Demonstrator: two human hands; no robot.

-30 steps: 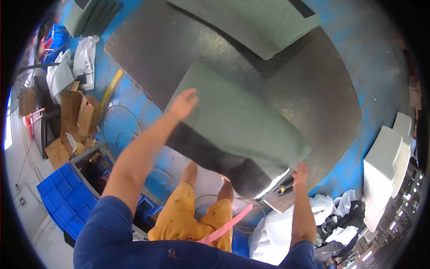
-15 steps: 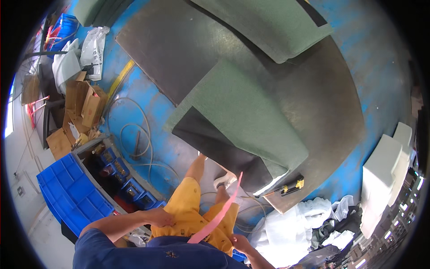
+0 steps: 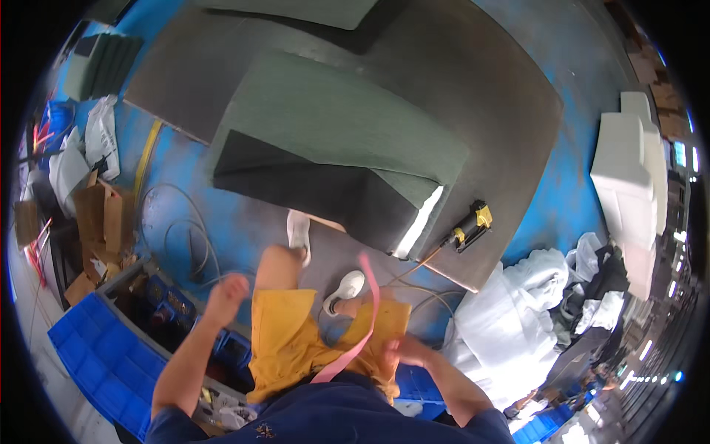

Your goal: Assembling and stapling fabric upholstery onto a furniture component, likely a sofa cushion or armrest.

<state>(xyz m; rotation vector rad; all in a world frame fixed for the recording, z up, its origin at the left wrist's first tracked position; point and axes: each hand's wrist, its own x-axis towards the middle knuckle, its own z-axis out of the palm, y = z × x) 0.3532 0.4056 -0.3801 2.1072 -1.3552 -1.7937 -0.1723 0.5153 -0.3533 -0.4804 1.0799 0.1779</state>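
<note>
My left hand [image 3: 228, 296] is raised beside my left thigh, near the blue parts bins, slightly blurred. Its fingers look curled, and nothing shows in them. Beside the right leg of my yellow shorts is my right hand [image 3: 405, 351], its fingers smeared and partly hidden. A pink strap [image 3: 362, 337] hangs in front of me from my waist area. Ahead, on a dark worktable [image 3: 510, 140], lies a green upholstered piece [image 3: 333, 118] with a loose black cloth flap [image 3: 310, 185] along its near side. A white strip [image 3: 421, 222] shows at its right end. Neither hand touches it.
A black and yellow power tool [image 3: 472, 226] lies at the table's right corner, its hose trailing toward my feet. White wrapping [image 3: 503, 325] is heaped at right, below pale foam blocks [image 3: 629, 170]. Cartons [image 3: 103, 214] and a blue bin rack [image 3: 111, 362] stand at left.
My left hand has risen forward from my hip, and my right hand has moved slightly. The view has turned, so the table's green piece sits further left. The power tool shows more fully.
</note>
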